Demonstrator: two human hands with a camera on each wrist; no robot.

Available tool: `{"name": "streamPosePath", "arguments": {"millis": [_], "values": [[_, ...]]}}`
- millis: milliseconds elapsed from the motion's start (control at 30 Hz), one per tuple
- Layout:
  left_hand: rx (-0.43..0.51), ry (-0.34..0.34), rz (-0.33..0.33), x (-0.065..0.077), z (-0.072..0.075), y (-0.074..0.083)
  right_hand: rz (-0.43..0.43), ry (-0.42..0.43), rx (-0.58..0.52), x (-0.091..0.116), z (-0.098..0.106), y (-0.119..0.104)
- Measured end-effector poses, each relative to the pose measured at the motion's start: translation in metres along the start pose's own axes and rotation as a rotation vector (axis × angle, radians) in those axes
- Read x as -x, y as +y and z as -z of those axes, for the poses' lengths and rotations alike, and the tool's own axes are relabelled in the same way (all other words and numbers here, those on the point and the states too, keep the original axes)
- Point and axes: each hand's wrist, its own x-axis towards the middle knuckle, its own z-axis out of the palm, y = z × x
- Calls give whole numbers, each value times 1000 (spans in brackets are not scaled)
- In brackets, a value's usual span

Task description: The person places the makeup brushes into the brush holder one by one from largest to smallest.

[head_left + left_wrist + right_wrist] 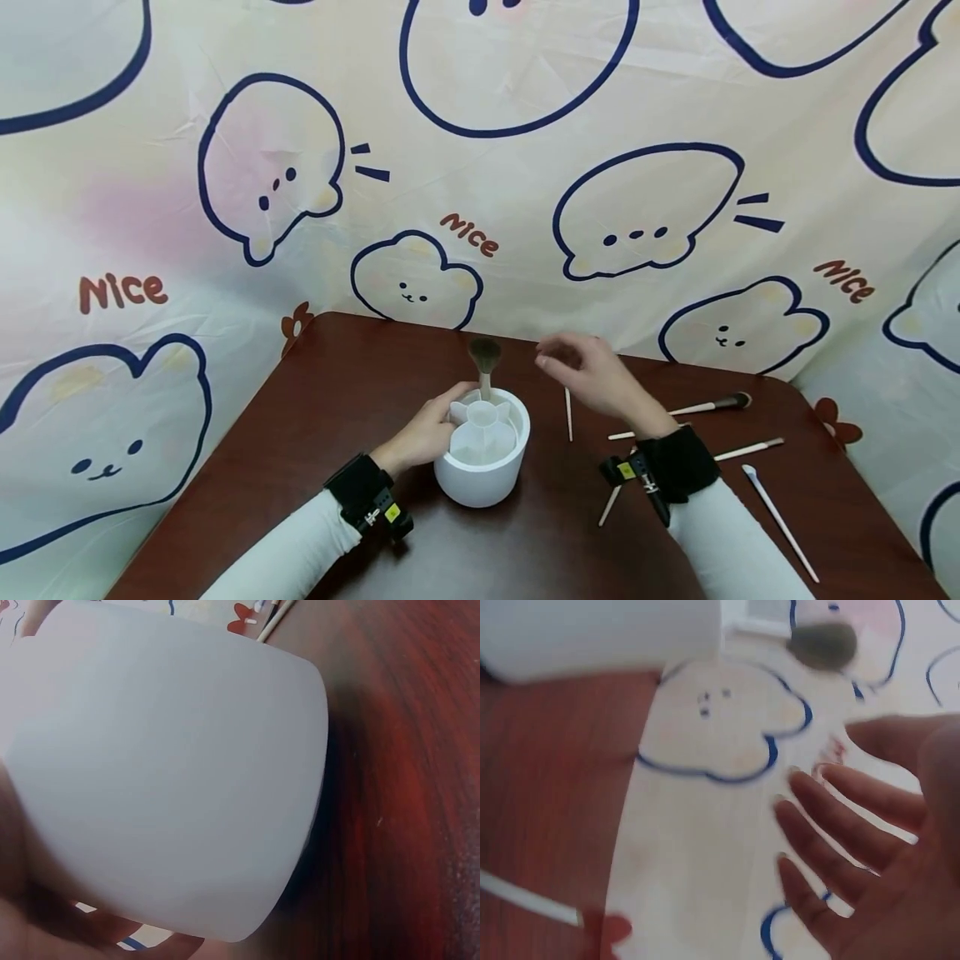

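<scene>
A round white makeup brush holder [480, 486] with several inner compartments stands on the dark wooden table. My left hand [426, 429] grips its left side, and the left wrist view shows the holder's smooth wall [180, 765] close up with fingers around it. One makeup brush [485, 358] stands in a back compartment, its fluffy dark bristles up. Right of the holder, my right hand [592, 375] is raised above the table, apart from the brush. In the right wrist view, the right hand's fingers [847, 832] are spread and loosely bent, holding nothing.
Several brushes lie on the table [360, 375] to the right: a thin handle [568, 417] by the right hand, a dark-tipped brush [731, 402], a slim brush [753, 449] and a white-handled brush [780, 521]. Another handle [611, 506] lies partly behind the right wrist strap. A patterned curtain [517, 183] hangs behind.
</scene>
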Motion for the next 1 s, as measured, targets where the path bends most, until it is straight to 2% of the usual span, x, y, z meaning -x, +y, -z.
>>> {"name": "streamPosePath", "arguments": {"millis": [100, 133, 167, 267, 333, 367, 400, 500, 567, 700, 900, 1000], "values": [[-10, 19, -7, -2, -1, -12, -7, 118, 42, 5, 19, 19], [-14, 23, -8, -2, -2, -13, -9, 143, 23, 7, 27, 30], [-16, 29, -8, -4, -3, -18, -12, 187, 53, 5, 28, 72], [-38, 48, -8, -9, -7, -32, -98, 251, 79, 8, 38, 166], [-36, 58, 6, -9, -8, -32, -169, 250, 90, 15, 48, 200], [-36, 67, 10, -11, -9, -37, -219, 266, 135, 20, 51, 211], [-36, 74, 14, -11, -10, -37, -269, 259, 139, 30, 59, 190], [-32, 90, 20, -10, -11, -37, -381, 256, 215, 57, 74, 162], [-28, 95, 23, -9, -13, -37, -465, 259, 264, 71, 76, 171], [-21, 100, 16, -8, -14, -38, -622, 201, 307, 90, 77, 200], [-19, 105, 14, -8, -13, -38, -837, 91, 324, 101, 80, 232], [-10, 98, 14, -6, -11, -31, -893, 60, 307, 102, 80, 243]]}}
